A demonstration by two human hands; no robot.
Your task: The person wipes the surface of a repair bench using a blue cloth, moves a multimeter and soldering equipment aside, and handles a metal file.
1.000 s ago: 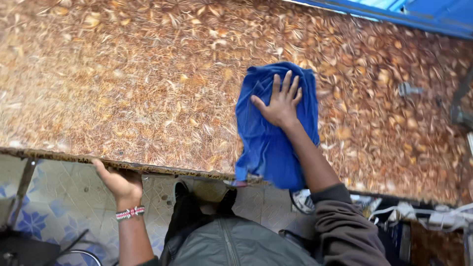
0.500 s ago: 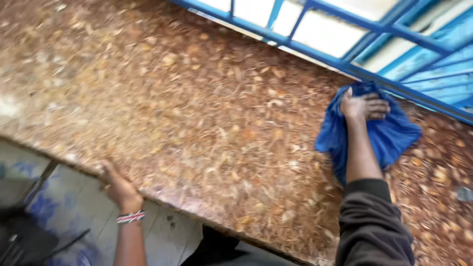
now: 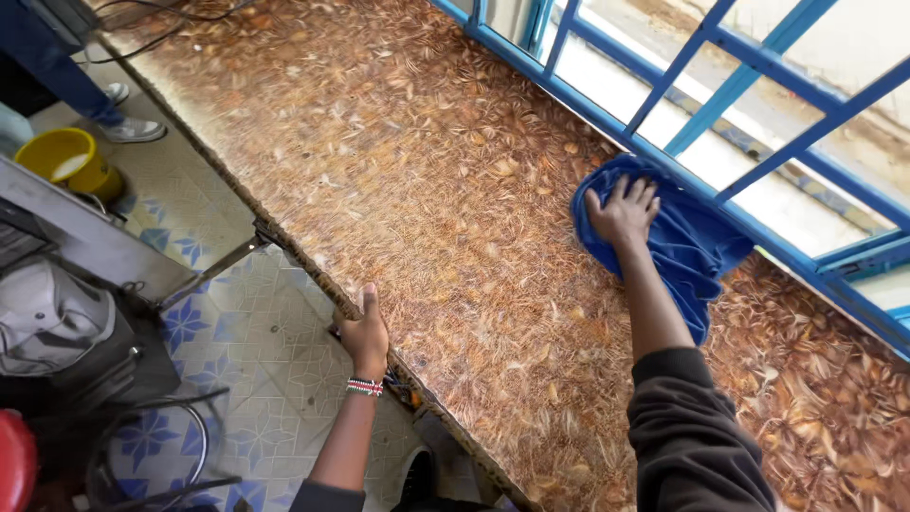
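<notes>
One long table (image 3: 408,190) fills most of the view, its top patterned in brown and gold like pressed leaves, running from the near corner away toward the far end. Along its far side stands one blue window frame (image 3: 664,123) with several bars. The floor (image 3: 246,332) beside the table is tiled in white with blue star shapes.

One blue cloth (image 3: 697,242) lies crumpled on the table, right up against the window frame. The right hand (image 3: 621,213) lies flat on the cloth's near end, fingers spread and pressing down — open, not clutching. The arm behind it wears a dark sleeve (image 3: 692,436). The left hand (image 3: 365,332) is closed on the near edge of the table, thumb on top and the fingers under the edge, with one beaded band (image 3: 363,387) at the wrist.

Risks, as I judge them: the person leans far across, so a slip of the left hand off the edge could tip the balance forward; the cloth, pushed hard along the frame, could snag on a bar or bunch up under the palm.

Smaller things — one yellow bowl (image 3: 62,156) on the floor at the left, one grey shoe (image 3: 133,128) of another person near it, and one red round thing (image 3: 14,465) at the bottom corner, too cut off to tell.
</notes>
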